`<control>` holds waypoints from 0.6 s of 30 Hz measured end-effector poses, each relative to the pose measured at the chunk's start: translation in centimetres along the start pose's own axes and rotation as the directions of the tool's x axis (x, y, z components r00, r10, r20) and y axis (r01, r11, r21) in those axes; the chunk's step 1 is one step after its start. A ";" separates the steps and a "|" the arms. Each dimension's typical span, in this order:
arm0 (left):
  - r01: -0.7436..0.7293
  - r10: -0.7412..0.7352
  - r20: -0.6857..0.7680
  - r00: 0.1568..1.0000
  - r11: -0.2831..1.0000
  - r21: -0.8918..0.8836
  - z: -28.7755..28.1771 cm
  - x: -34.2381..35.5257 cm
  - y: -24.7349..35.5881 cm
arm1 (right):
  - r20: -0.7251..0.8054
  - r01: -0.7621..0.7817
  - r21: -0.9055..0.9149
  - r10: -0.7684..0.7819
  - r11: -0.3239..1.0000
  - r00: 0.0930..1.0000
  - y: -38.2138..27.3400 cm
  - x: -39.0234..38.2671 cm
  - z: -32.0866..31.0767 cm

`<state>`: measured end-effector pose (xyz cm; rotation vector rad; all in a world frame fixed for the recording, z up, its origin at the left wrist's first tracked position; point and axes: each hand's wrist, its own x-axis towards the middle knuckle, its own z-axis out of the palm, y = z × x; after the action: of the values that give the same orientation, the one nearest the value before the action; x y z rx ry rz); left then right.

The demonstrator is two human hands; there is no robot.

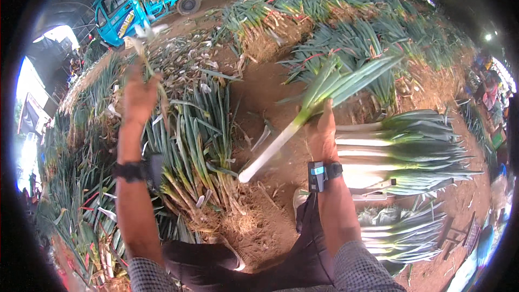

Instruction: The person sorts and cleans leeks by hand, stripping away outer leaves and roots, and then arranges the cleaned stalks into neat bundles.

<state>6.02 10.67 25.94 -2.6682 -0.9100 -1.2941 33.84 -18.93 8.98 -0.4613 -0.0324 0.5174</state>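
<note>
My right hand (323, 130) is closed round a leek (275, 145) where the white shaft meets the leaves. Its clean white end points down and left, and its broad green leaves fan up to the right. My left hand (141, 94) is raised at the left and smeared by motion. Pale peeled leaf scraps (148, 31) blur just above its fingers, and whether it still grips them cannot be told. Below and right of that hand stands a bundle of unpeeled leeks (200, 151), roots toward me. Cleaned leeks (394, 151) lie stacked beside my right forearm.
Another row of cleaned leeks (403, 235) lies at the lower right. Unpeeled leeks are heaped at the left (75, 194) and far right (357, 48). Leaf litter (194, 57) covers the ground ahead. A blue truck (121, 13) loaded with leaves stands at the back left.
</note>
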 end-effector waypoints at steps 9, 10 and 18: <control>0.657 0.080 0.856 0.510 0.607 -0.448 9.7 -21.3 14.6 | 0.115 -0.183 0.097 0.172 0.978 0.978 1.7 -1.6 2.7; 0.681 0.143 0.869 0.473 0.566 -0.464 10.2 -22.1 15.2 | 0.140 -0.220 0.088 0.206 0.972 0.968 1.8 -1.6 2.6; 0.750 -0.099 0.832 0.547 0.500 -0.433 9.2 -23.3 15.9 | 0.223 -0.227 -0.084 0.240 0.970 0.945 2.9 -2.2 2.4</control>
<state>9.61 -11.34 6.33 -4.0196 -1.5765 -0.6179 30.25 -16.77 10.08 -0.4609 -0.2200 0.8046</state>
